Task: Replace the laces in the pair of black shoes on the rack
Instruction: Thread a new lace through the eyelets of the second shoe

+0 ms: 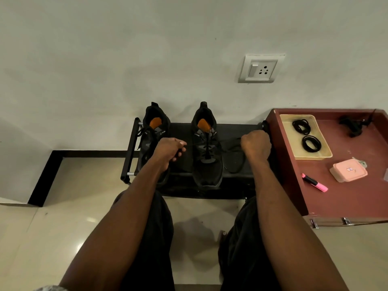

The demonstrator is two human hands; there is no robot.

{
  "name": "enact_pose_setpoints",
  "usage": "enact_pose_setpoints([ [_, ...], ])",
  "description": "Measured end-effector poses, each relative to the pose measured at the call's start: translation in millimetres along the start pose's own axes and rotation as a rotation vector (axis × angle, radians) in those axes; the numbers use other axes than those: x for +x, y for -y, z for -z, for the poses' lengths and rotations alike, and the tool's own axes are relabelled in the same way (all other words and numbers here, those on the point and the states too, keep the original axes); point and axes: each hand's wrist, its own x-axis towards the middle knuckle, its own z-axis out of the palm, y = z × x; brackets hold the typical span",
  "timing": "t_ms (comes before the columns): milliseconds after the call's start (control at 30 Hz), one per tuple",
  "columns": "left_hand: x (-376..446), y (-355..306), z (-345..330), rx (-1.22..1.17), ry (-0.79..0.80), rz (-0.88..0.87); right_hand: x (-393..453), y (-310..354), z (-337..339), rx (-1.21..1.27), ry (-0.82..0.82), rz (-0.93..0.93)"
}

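Right shoe [206, 152] on rack [235, 131], heel at 12 o'clock, lace [207, 149] part-threaded, a slack length trailing toward 3 o'clock. Left shoe [153, 141] beside it at 9 o'clock, partly hidden. Left hand [170, 150] pinches a lace end; right hand [256, 146] is curled, apparently round the other end. Judgement: pull both ends evenly taut, keep lengths matched before next eyelet. Spare coiled laces [306, 133] lie in tray [323, 157] on desk [346, 198].

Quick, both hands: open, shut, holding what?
Left hand: fingers curled, pinching a black lace.
Right hand: fist closed; whether it holds anything cannot be told.
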Motion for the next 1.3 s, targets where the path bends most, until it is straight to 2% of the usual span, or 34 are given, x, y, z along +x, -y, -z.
enact_pose_setpoints([
  [67, 0, 1, -7, 0.013, -0.005, -0.027, -6, 4, -1, -0.144, -0.064, 0.034],
  [133, -2, 0, -16, -0.017, 0.059, -0.072, -9, 13, -9, -0.057, 0.013, 0.186],
  [233, -6, -2, -28, -0.078, 0.142, -0.163, -24, 32, -23, 0.295, 0.484, 0.301],
  [300, -8, -2, -33, -0.062, 0.115, -0.201, -33, 39, -29, 0.278, 0.661, 0.358],
  [367, -6, -2, -34, -0.063, 0.101, -0.196, -35, 38, -36, 0.263, 0.614, 0.38],
  [433, -4, -3, -33, -0.104, 0.167, -0.151, -28, 33, -41, 0.29, 0.531, 0.324],
  [533, 0, -6, -34, -0.135, 0.258, -0.104, -22, 28, -44, 0.287, 0.499, 0.255],
  [767, 5, -3, -36, -0.158, 0.079, -0.131, -25, 25, -47, 0.41, 0.543, 0.284],
  [1000, 10, -4, -41, -0.181, 0.085, -0.09, -24, 24, -58, 0.481, 0.505, 0.267],
  [1200, 14, -4, -48, -0.143, 0.044, -0.095, -26, 25, -65, 0.47, 0.384, 0.295],
  [1300, 20, -1, -51, -0.177, -0.069, -0.08, -23, 25, -67, 0.429, 0.267, 0.282],
])
